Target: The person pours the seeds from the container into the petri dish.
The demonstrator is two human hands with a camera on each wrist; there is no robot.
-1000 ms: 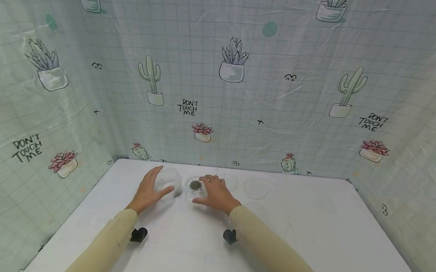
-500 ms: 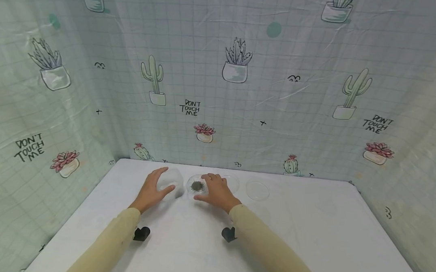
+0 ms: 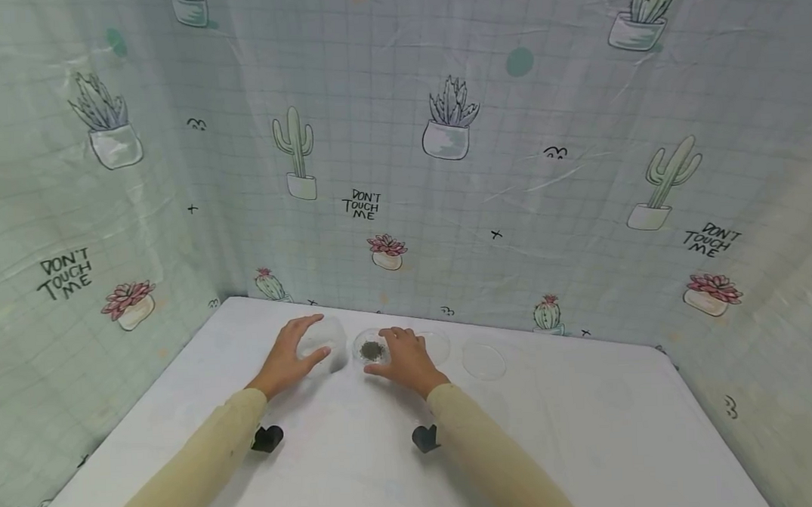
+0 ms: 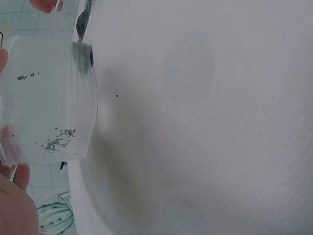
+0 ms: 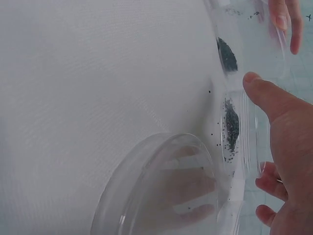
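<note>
My left hand (image 3: 288, 358) grips a clear plastic container (image 3: 333, 341) on the white table. In the left wrist view, the container (image 4: 49, 107) has scattered dark grains on its walls. A dark pile (image 5: 227, 55) lies at its bottom in the right wrist view. Just to its right, my right hand (image 3: 409, 361) spans a clear round dish (image 3: 359, 343), thumb on one side and fingertips on the other. Dark grains (image 3: 372, 351) are heaped in this dish; the right wrist view shows the thumb (image 5: 254, 83) by its rim. Part of the dish is hidden behind the hand.
Two more clear round pieces, a dish or lid (image 3: 439, 348) behind my right hand and another (image 3: 484, 362) farther right, lie on the table (image 3: 590, 427). A few loose grains dot the tabletop. A patterned cloth (image 3: 402, 170) stands behind.
The head view has shifted slightly. Both hands keep nearly the same hold and place beside the container and the dish.
</note>
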